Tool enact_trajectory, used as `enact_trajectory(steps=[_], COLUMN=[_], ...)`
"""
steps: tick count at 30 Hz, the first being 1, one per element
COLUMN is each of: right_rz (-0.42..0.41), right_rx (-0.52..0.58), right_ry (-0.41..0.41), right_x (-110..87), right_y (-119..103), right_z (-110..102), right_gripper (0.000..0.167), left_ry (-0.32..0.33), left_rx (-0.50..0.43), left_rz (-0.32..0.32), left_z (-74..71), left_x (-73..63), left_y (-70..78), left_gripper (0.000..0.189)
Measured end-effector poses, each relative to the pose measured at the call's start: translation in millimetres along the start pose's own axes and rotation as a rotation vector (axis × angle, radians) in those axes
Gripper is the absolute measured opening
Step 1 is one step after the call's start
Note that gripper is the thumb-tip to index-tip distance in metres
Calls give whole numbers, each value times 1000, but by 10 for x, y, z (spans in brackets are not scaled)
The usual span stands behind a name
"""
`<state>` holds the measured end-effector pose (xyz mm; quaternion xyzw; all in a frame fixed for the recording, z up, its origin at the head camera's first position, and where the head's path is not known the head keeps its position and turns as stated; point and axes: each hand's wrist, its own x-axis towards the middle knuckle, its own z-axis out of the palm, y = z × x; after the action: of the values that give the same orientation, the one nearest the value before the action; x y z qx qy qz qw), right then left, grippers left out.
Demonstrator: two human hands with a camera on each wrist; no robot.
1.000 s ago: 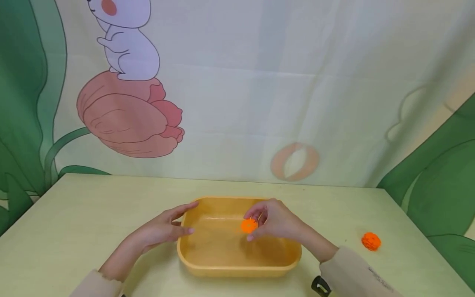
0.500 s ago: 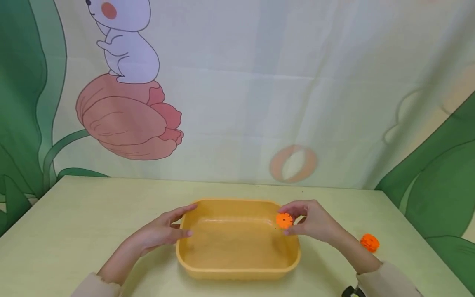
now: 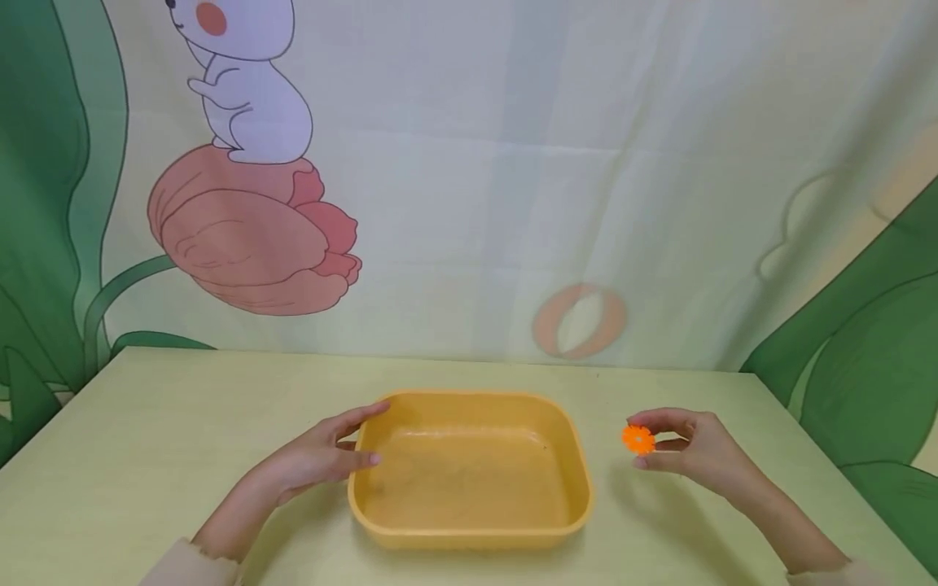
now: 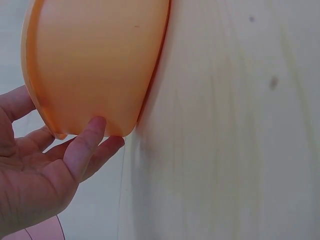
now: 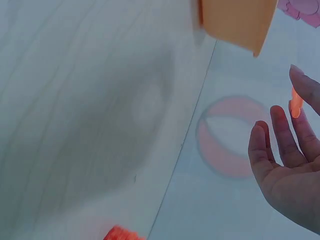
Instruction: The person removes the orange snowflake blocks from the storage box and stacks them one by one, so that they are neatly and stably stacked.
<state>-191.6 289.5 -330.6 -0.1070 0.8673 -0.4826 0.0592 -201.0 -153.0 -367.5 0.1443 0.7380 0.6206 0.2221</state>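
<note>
A yellow plastic basin (image 3: 469, 539) sits on the table. My left hand (image 3: 317, 457) holds its left end, the index finger along the rim and the thumb at the wall; in the left wrist view the thumb and fingers meet the end of the basin (image 4: 95, 65). To the right of the basin, above the table, my right hand (image 3: 699, 456) pinches an orange notched plastic disc (image 3: 638, 439) between thumb and fingertips. Edge-on, the disc (image 5: 296, 102) shows between the fingers in the right wrist view.
More orange notched pieces (image 5: 122, 233) lie on the table at the bottom of the right wrist view; in the head view my right hand hides them. A cloth backdrop (image 3: 469, 203) with printed cartoon pictures hangs behind the table's back edge.
My right hand has carried the orange notched disc from over the basin out past its right side. My left hand has stayed at the basin's left end.
</note>
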Motion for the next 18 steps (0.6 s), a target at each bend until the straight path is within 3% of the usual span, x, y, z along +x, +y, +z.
enact_trajectory(steps=[8,18], right_rz=[10,38], right_rx=[-164,-228], right_ry=[91,158], right_x=[-129,-172], right_y=[238,532], right_z=[-255,-511], right_gripper=[51,52], left_ry=[-5,21], left_rx=[3,29], left_rz=[-11,-36], left_z=[15,10], left_x=[17,0], left_y=[-5,6], left_gripper=[72,71])
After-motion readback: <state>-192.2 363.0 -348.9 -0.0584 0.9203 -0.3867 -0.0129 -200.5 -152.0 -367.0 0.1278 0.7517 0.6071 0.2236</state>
